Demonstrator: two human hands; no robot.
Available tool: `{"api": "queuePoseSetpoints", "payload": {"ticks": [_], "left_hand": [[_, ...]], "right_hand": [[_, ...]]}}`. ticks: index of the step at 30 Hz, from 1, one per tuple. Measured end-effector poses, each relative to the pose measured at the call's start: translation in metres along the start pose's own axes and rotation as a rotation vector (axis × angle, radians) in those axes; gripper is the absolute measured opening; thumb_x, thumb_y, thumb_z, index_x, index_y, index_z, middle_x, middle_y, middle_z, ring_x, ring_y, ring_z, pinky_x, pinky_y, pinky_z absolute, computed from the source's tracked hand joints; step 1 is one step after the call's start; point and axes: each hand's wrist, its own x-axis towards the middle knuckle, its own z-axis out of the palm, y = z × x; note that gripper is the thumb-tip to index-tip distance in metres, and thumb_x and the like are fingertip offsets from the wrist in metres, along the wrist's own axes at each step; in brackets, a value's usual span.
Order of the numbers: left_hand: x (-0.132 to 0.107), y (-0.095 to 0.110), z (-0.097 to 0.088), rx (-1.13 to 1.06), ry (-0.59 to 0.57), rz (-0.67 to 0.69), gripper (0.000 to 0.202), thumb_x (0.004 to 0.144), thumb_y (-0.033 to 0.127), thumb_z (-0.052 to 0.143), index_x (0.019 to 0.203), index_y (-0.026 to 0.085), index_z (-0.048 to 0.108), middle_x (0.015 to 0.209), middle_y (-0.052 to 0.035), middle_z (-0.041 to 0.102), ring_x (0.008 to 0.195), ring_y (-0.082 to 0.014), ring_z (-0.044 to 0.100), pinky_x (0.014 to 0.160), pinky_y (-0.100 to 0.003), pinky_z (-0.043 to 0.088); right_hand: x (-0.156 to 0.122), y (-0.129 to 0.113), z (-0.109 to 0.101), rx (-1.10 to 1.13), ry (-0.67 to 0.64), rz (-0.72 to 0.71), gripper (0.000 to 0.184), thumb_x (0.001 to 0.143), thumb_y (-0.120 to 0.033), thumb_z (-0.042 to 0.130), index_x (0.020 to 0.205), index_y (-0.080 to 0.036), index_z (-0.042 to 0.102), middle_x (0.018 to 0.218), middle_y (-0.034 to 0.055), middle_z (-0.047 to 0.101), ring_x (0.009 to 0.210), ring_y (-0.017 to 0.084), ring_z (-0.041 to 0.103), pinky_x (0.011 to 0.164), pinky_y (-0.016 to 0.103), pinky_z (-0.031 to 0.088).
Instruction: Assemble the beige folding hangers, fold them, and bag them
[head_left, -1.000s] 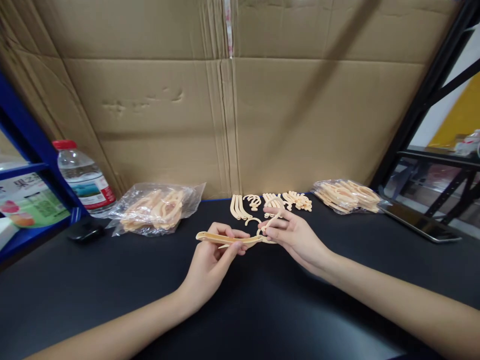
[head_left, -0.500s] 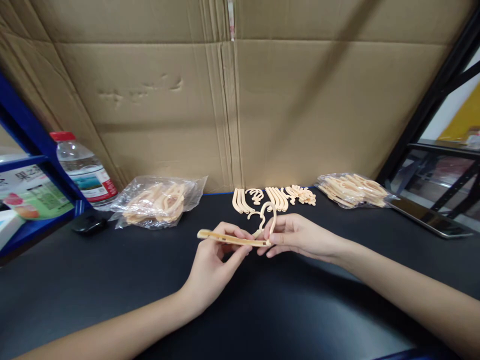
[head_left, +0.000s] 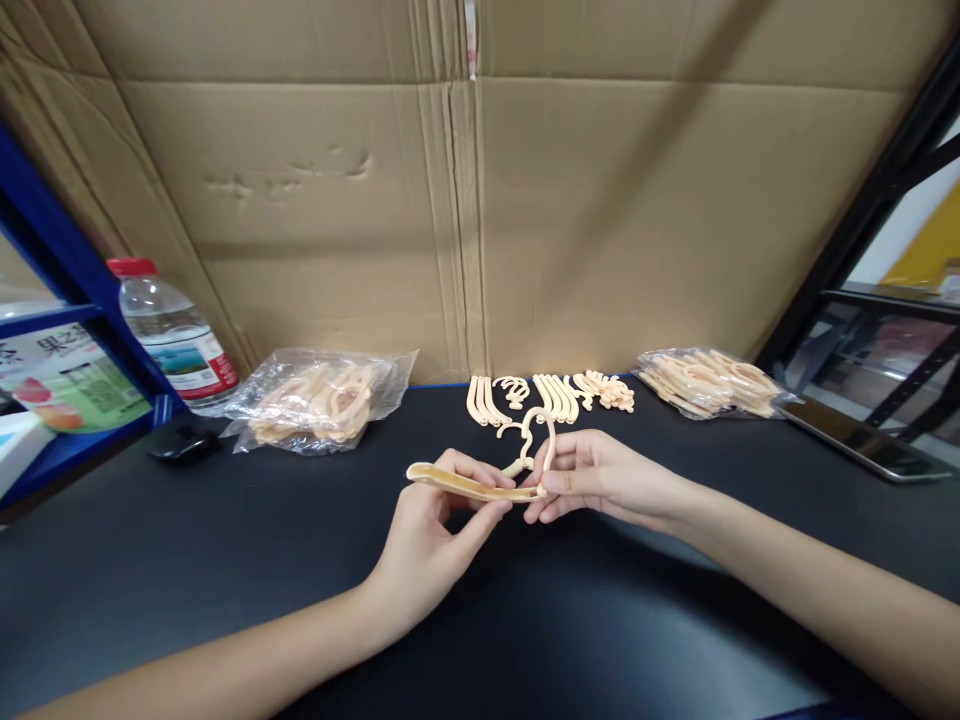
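Low over the black table, my left hand (head_left: 431,530) pinches a long beige plastic hanger arm (head_left: 457,486) between thumb and fingers. Its hollow side faces me, and its wide end points left. My right hand (head_left: 592,478) grips a curved beige hanger piece (head_left: 553,440) that arches upward. The arm's right end meets the foot of this piece at my right fingertips; whether they are locked together I cannot tell. Just behind my fingers, a thin hook (head_left: 510,428) and another beige section show, partly hidden.
Loose hanger arms (head_left: 556,398), hooks (head_left: 514,390) and small connectors (head_left: 606,390) lie along the back edge. Clear bags of hanger parts sit left (head_left: 322,400) and right (head_left: 705,380). A water bottle (head_left: 176,340), black mouse (head_left: 180,440) and tablet-like device (head_left: 862,440) flank them. Cardboard (head_left: 337,200) stands behind.
The hanger arm has turned a little in my left hand, showing more of its hollow side. Both hands keep their grip, and the view has shifted slightly.
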Motion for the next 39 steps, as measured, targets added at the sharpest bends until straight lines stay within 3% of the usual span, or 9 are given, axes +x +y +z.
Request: {"api": "queuePoseSetpoints", "payload": {"ticks": [6,11,17,22,27,39], "left_hand": [[-0.0026,-0.0008,-0.0001,0.030,-0.003,0.046,0.008,0.083,0.019,0.064,0.081,0.019,0.056,0.085,-0.0035,0.064,0.081,-0.0189,0.067,0.068,-0.029,0.056],[-0.0056,-0.0046,-0.0022,0.043,0.011,0.033,0.008,0.085,0.018,0.061,0.083,0.020,0.054,0.086,-0.0033,0.064,0.078,-0.0174,0.066,0.068,-0.030,0.055],[-0.0043,-0.0048,-0.0018,0.083,0.017,0.031,0.006,0.085,0.021,0.061,0.084,0.020,0.055,0.085,-0.0035,0.064,0.078,-0.0181,0.065,0.067,-0.029,0.054],[-0.0024,-0.0027,-0.0010,0.068,0.023,0.026,0.005,0.084,0.021,0.062,0.083,0.020,0.056,0.083,-0.0025,0.063,0.076,-0.0173,0.065,0.067,-0.029,0.055],[-0.0031,-0.0002,-0.0008,0.081,0.023,0.077,0.003,0.084,0.017,0.061,0.084,0.020,0.059,0.083,-0.0015,0.061,0.073,-0.0146,0.064,0.064,-0.024,0.055],[-0.0035,-0.0005,-0.0010,0.084,0.035,0.100,0.004,0.083,0.017,0.062,0.087,0.019,0.063,0.084,-0.0014,0.063,0.073,-0.0142,0.065,0.062,-0.022,0.057]], "right_hand": [[0.0000,0.0031,0.0040,-0.033,0.087,-0.036,0.026,0.070,-0.031,0.079,0.080,-0.013,0.062,0.077,0.0064,0.071,0.075,0.019,0.071,0.072,0.031,0.057],[0.0015,0.0035,0.0031,-0.004,0.109,-0.043,0.023,0.070,-0.029,0.079,0.079,-0.013,0.066,0.091,0.0071,0.069,0.085,0.018,0.069,0.078,0.029,0.056],[0.0031,0.0046,-0.0051,-0.003,0.227,-0.100,0.024,0.068,-0.031,0.080,0.080,-0.016,0.067,0.082,0.0041,0.070,0.082,0.016,0.068,0.079,0.030,0.055],[0.0006,0.0040,-0.0017,0.019,0.141,-0.015,0.025,0.071,-0.031,0.078,0.085,-0.014,0.069,0.100,0.0094,0.070,0.095,0.019,0.067,0.081,0.030,0.056],[0.0005,0.0042,-0.0002,0.063,0.025,0.013,0.025,0.075,-0.031,0.076,0.090,-0.012,0.068,0.099,0.0113,0.071,0.090,0.020,0.070,0.080,0.031,0.056],[0.0004,0.0043,0.0001,0.106,0.027,0.062,0.024,0.074,-0.028,0.077,0.086,-0.011,0.064,0.094,0.0118,0.073,0.088,0.022,0.071,0.077,0.028,0.057]]}}
